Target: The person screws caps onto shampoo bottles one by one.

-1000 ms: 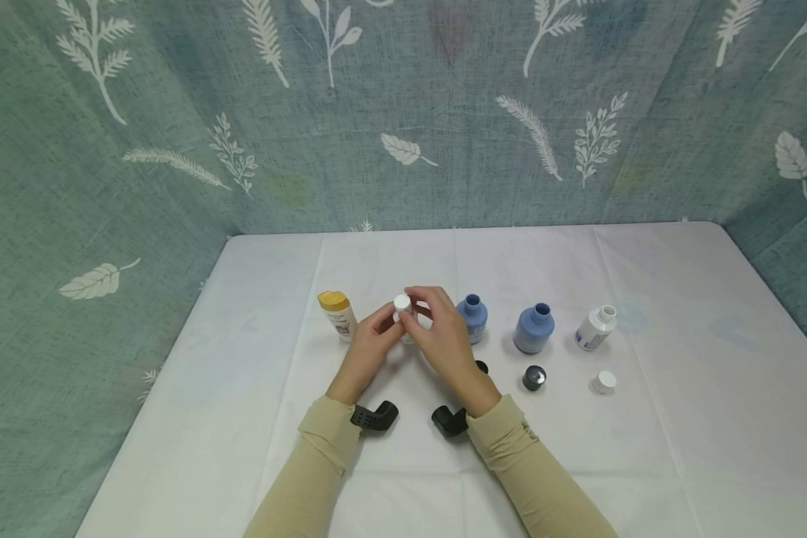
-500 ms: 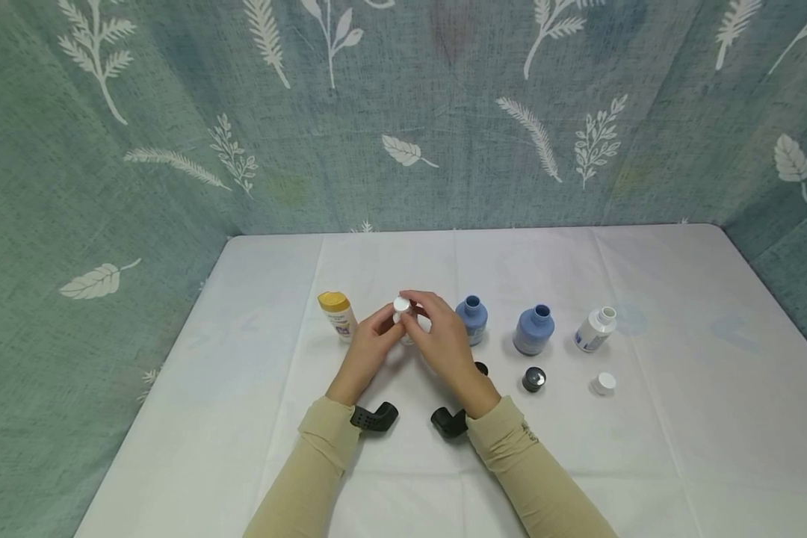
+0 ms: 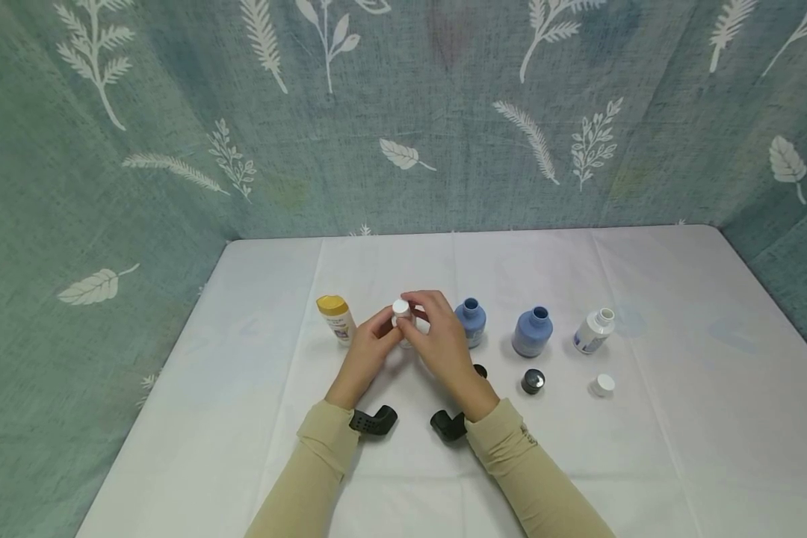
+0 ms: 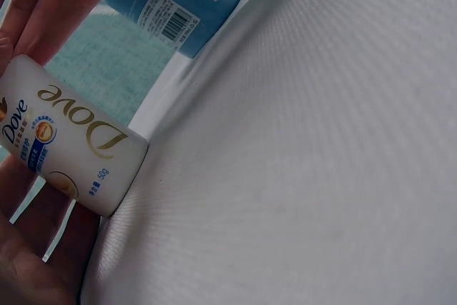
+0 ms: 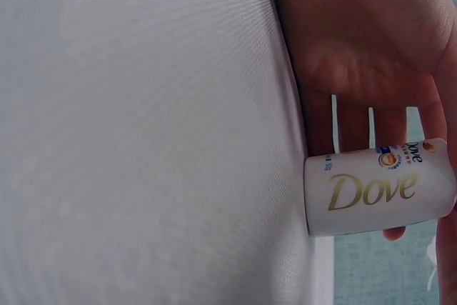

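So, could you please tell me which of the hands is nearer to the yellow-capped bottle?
The left hand, just right of the yellow-capped bottle; the right hand is farther right.

On the table (image 3: 175,448), the Dove bottle (image 5: 375,208) stands between left hand (image 3: 367,347) and right hand (image 3: 445,344), another bottle (image 3: 339,324) farther left, three bottles (image 3: 532,335) right, caps (image 3: 533,381) nearer than those.
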Demonstrator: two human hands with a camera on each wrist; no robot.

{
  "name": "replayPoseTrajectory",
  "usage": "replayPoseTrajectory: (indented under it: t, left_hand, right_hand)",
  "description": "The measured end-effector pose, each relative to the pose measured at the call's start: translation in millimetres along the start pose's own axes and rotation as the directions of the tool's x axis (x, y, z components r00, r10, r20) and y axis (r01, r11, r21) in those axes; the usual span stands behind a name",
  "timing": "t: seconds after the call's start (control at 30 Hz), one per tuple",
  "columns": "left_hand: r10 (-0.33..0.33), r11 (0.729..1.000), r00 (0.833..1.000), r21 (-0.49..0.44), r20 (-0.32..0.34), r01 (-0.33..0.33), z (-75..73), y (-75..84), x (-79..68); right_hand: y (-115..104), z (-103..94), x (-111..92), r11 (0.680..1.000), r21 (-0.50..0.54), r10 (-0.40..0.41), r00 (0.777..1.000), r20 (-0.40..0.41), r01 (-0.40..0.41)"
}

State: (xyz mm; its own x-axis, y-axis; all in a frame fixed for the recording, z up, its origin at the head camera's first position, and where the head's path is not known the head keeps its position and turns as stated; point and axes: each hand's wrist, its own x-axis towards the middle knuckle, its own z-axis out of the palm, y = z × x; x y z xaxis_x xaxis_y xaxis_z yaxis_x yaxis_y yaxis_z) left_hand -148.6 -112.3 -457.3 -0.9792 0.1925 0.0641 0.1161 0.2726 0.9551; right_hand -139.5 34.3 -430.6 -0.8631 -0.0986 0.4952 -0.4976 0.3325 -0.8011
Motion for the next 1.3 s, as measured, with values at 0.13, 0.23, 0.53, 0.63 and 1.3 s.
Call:
replayPoseTrajectory:
  t: [0.13,0.23,0.53,0.63,1.3]
  left_hand:
    - [0.001,1.0,1.0,-0.004,0.007,-0.001,-0.6,15.3,-5.5]
    - [0.001,1.0,1.0,-0.003,0.012,-0.001,-0.9,24.3,-8.2]
    - [0.025,1.0,1.0,-0.009,0.005,-0.025,-0.1,1.2,-0.4]
    - [0.022,1.0,1.0,0.007,-0.012,-0.022,0.5,-4.2,1.3]
    - [0.043,0.999,0.999,-0.008,0.001,-0.043,1.0,-5.2,1.1]
  right_hand:
    - [-2,-1.2,0,1.0,-0.01,0.016,0.999,0.029,-0.016]
    - [-2,-2.9,0,0.998,-0.042,0.041,0.998,0.056,-0.038]
    - [-1,-4.0,0,0.999,-0.032,0.018,0.999,0.046,-0.016]
    - [0,-2.9,0,1.0,0.006,0.019,0.999,0.028,-0.019]
    - [0,-2.7,0,0.998,-0.047,-0.036,0.999,0.035,0.038]
